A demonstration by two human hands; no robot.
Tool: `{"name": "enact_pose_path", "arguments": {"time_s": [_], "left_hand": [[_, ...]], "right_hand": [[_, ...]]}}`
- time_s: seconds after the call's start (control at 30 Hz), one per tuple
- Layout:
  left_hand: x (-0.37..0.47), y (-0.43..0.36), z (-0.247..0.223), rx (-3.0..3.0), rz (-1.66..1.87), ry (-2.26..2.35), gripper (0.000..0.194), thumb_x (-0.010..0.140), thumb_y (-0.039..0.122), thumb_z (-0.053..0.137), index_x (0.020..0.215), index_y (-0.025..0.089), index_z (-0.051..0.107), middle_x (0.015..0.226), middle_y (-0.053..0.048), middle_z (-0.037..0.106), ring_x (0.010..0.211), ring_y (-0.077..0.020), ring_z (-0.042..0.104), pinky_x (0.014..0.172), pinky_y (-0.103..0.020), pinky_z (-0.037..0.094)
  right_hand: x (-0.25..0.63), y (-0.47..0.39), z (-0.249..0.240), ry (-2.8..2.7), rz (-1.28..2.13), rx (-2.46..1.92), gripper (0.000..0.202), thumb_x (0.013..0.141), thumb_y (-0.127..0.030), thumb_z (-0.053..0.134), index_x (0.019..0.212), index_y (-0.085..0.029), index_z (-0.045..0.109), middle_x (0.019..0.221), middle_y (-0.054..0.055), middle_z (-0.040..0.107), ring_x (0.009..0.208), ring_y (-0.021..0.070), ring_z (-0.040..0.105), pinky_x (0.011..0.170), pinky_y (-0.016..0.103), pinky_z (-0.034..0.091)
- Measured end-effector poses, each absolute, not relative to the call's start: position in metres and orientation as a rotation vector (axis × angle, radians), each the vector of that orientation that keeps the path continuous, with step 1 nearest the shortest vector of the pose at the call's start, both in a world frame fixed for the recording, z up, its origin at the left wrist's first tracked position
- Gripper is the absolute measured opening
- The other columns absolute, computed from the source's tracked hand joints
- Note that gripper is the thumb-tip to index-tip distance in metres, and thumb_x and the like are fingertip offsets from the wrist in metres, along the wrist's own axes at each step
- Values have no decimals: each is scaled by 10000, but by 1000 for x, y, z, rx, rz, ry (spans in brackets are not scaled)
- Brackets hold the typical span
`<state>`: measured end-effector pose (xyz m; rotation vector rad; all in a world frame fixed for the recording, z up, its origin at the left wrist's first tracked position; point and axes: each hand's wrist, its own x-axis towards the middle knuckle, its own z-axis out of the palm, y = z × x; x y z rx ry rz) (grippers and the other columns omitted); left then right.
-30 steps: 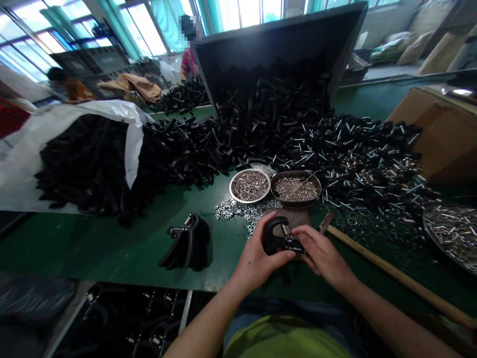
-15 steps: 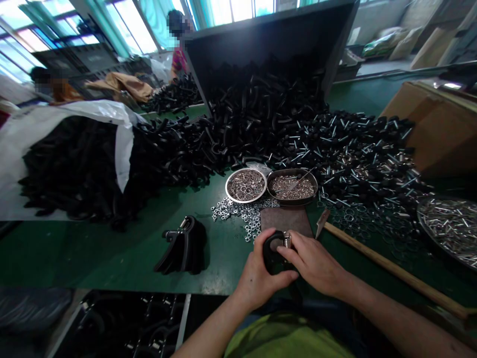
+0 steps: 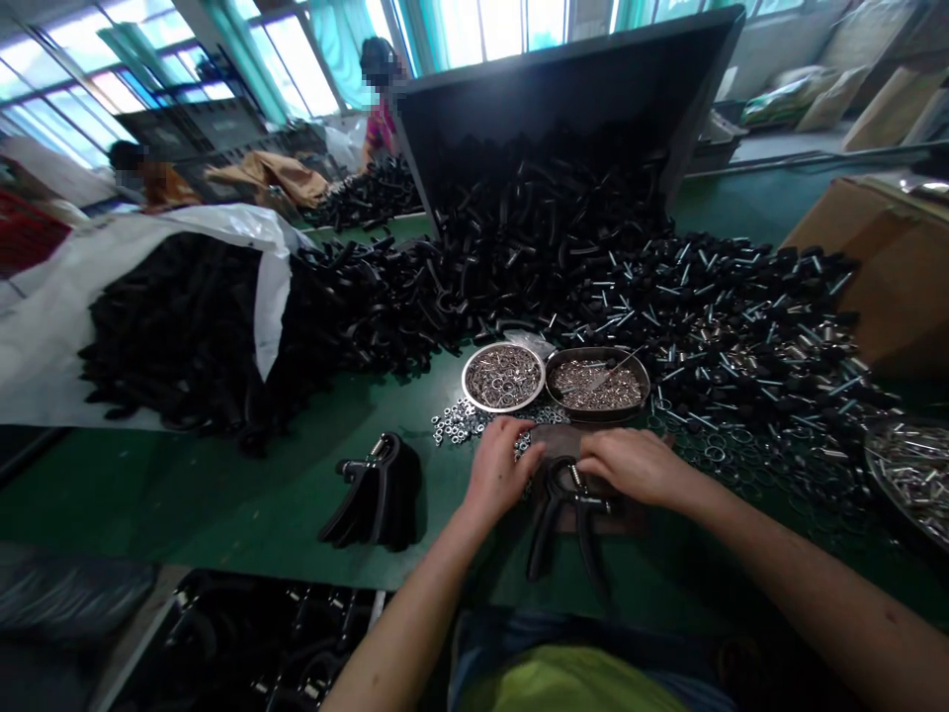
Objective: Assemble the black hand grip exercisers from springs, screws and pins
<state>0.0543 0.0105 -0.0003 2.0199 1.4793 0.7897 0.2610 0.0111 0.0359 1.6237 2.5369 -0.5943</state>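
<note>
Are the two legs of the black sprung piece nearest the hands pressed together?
No, the legs of the black sprung piece splay apart toward the near table edge, with a visible gap between them.

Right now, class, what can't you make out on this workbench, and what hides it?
All in the head view:
- Whether the left hand holds a nut: its own fingers, and the nuts are tiny.
- The right hand's fingertips: curled behind its knuckles.
- The rest of the metal pins: cut by the right edge.
- Lower-left black parts: dark, cut by the bottom edge.
</note>
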Motion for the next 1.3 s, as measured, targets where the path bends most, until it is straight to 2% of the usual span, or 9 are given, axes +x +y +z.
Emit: {"name": "enact_pose_path", "arguments": {"time_s": [0.1,0.23,0.37,0.6,0.8,0.93,1.1,1.23,1.3], "left_hand": [[27,61,11,2108,739,1877,192,841,256,520,966,176,642,992,-79,585,986,-213,531,876,-334,421],[8,104,19,2118,376,2123,201,806,298,558,934,204,681,984,-82,590,990,-238,525,823,-326,436],[7,112,16,2112,253,2111,195,730,338,643,874,220,702,939,-73,597,935,-231,547,753,-297,447],[10,135,14,2187,328,2102,261,850,270,480,1011,219,679,1021,-85,597,990,-221,538,803,-298,433],[19,161,16,2275,231,1939,206,754,200,585,904,237,722,990,-63,631,1001,-208,552,819,-260,438],[21,164,15,2289,194,1906,173,761,185,563,851,200,710,984,-73,640,978,-203,568,807,-255,441],[18,159,10,2251,298,1952,244,821,149,478,998,169,645,983,-103,642,954,-212,574,809,-291,434],[19,144,13,2192,504,1989,301,858,156,419,1074,190,626,1031,-92,623,962,-199,576,832,-288,425],[24,128,15,2038,763,1900,285,858,183,425,1039,182,645,981,-76,637,907,-177,593,814,-276,437]], "right_hand": [[245,53,43,2633,-467,1716,193,853,-272,492,848,-234,681,905,49,699,869,229,630,680,308,416],[211,106,43,2671,-373,1794,244,866,-274,479,944,-215,703,1001,84,682,980,228,586,777,314,422],[179,138,37,2666,-342,1814,268,865,-269,482,989,-197,709,1026,110,673,1049,238,549,835,323,414],[156,150,26,2625,-356,1846,249,835,-229,500,942,-165,715,1003,151,673,996,261,589,781,333,437],[155,154,26,2624,-419,1894,221,800,-174,503,904,-172,698,981,122,682,963,236,602,772,306,429],[164,149,36,2693,-523,1928,209,790,-172,500,921,-170,663,933,91,687,913,212,610,760,285,417],[203,109,48,2822,-722,1929,227,840,-218,458,1010,-174,603,931,36,686,855,137,608,744,229,415],[241,60,35,2792,-1119,1845,168,838,-271,492,877,-181,629,812,18,678,702,129,601,675,248,424],[253,41,21,2749,-1136,1830,158,844,-265,490,841,-180,623,781,15,668,703,134,598,672,255,423]]}}
